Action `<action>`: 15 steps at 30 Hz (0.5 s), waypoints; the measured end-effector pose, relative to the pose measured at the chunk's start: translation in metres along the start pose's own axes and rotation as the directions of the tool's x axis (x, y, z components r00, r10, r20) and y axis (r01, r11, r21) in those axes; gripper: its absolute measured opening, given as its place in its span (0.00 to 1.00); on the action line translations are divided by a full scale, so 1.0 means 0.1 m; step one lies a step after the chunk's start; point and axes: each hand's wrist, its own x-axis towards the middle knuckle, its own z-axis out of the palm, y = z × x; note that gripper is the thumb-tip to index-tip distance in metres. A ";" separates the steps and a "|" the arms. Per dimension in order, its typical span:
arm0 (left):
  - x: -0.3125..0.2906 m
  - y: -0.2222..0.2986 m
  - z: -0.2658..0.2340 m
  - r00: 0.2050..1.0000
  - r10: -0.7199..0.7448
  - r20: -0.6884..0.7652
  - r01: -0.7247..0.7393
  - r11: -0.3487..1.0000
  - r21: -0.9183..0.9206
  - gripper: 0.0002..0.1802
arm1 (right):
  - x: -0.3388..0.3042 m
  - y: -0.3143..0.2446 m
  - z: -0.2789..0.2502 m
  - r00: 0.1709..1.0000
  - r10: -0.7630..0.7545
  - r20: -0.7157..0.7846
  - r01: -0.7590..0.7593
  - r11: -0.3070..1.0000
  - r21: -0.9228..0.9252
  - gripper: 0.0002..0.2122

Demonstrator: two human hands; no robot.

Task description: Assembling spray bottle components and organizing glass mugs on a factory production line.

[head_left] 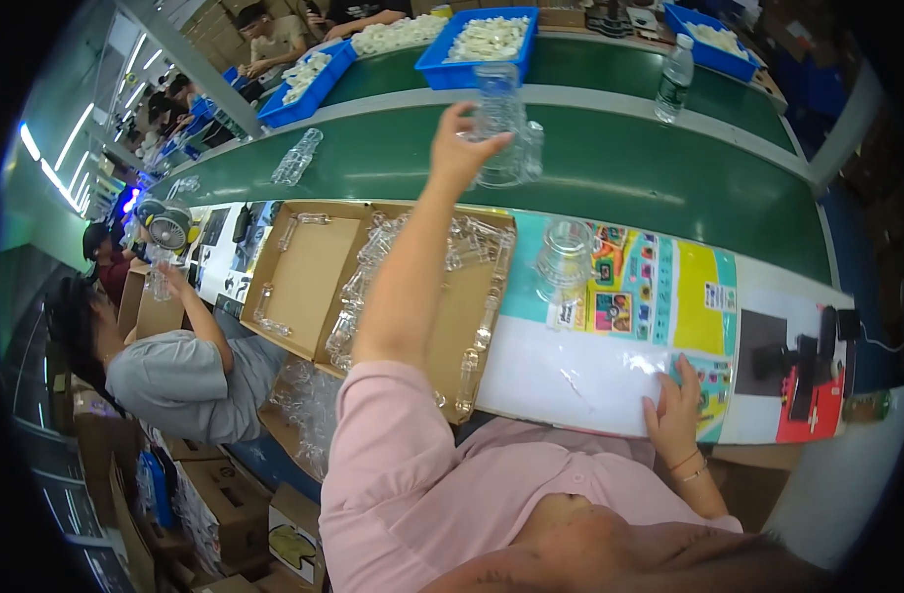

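My left hand [464, 150] reaches out over the green belt, its thumb and fingers around a tall clear ribbed plastic piece [498, 104]. Other clear plastic pieces stand close beside and below it, and their outlines overlap. My right hand [677, 407] lies with fingers apart on the white and printed board [610, 385], holding nothing. Between the hands, a clear round plastic piece [565, 255] stands on the board. Under my left forearm is a cardboard tray [314, 267] with many small clear plastic parts [462, 247], partly hidden by the arm.
Across the belt [610, 138] stand a water bottle [675, 79] and blue trays [430, 75] of whitish parts. Another clear piece [297, 156] lies on the belt. A black stand [803, 371] is at the right. A co-worker in grey [190, 381] sits at the left, near cardboard boxes [230, 504].
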 end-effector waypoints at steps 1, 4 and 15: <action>0.06 -0.16 0.15 0.992 -0.112 0.060 0.117 0.989 -0.087 0.39 | 0.00 0.01 0.01 1.000 -0.007 0.013 0.008 0.999 -0.040 0.17; 0.13 -0.51 0.48 0.944 -0.274 0.183 0.269 0.962 0.048 0.41 | 0.01 0.06 -0.01 0.998 -0.045 0.051 0.048 0.998 -0.051 0.16; -0.29 -0.41 -0.58 0.844 0.166 0.510 -0.501 0.584 0.639 0.33 | 0.01 0.11 0.04 0.990 0.057 0.131 -0.049 0.997 -0.066 0.14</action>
